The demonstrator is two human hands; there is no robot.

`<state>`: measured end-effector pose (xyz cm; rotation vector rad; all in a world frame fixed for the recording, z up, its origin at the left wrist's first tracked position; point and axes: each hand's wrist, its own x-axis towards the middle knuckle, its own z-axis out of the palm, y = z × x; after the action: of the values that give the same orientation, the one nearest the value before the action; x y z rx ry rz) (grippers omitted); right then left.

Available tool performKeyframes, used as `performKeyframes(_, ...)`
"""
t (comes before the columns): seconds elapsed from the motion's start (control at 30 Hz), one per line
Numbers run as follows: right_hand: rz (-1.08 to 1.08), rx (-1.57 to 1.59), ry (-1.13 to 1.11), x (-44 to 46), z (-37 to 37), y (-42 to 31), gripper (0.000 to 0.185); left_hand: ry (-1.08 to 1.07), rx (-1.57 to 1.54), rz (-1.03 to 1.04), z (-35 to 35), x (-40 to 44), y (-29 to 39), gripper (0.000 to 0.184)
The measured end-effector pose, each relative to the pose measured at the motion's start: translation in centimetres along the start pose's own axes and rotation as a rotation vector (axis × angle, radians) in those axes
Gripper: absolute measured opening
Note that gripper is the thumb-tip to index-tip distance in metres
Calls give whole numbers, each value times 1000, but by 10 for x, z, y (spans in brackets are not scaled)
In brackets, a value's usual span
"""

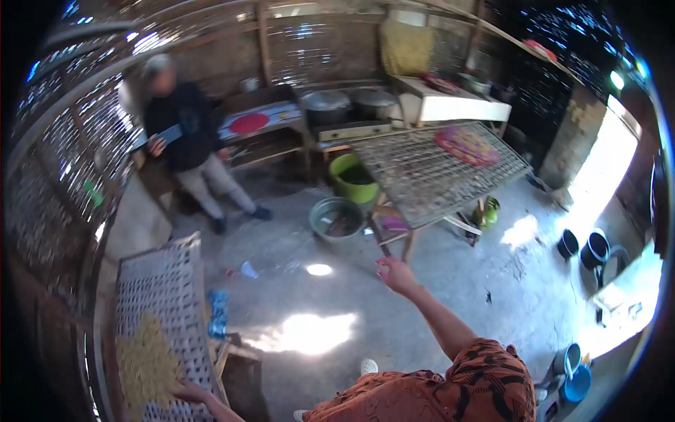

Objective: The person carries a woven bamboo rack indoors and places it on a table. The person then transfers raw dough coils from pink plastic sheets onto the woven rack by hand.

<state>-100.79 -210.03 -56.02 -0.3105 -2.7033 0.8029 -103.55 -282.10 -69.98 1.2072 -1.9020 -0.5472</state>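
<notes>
At the lower left, my left hand (190, 391) reaches to the edge of a patch of thin yellowish pieces (146, 359) spread on a woven rack (165, 274). Its fingers look stretched out, touching or just over the pieces, with nothing visibly gripped. My right hand (398, 276) is held out in mid-air above the concrete floor, in front of a slatted table. Its fingers are loosely bent and somewhat apart, and I see nothing in them.
A person (186, 133) stands at the back left holding a flat grey object (167, 136). The slatted table (415, 169) bears a pink-yellow item (466, 145). Near it stand a grey basin (337, 218), green tub (353, 179) and green gas cylinder (489, 211). Dark buckets (595, 248) line the right.
</notes>
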Motion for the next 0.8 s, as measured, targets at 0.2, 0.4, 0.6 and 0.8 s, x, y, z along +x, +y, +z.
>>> performKeyframes(0.2,247,68,242,21,-119,133,24,-842,-758,580,110,-243,257,40)
performKeyframes(0.4,348,130,351,68,-176,212,23,-1686,-945,683,45,-460,462,29)
performKeyframes(0.6,409,168,356,129,-235,262,21,-2102,-879,922,46,-609,639,21)
performKeyframes(0.8,416,-79,405,194,-296,350,22,-2104,-1048,1160,72,-803,793,19)
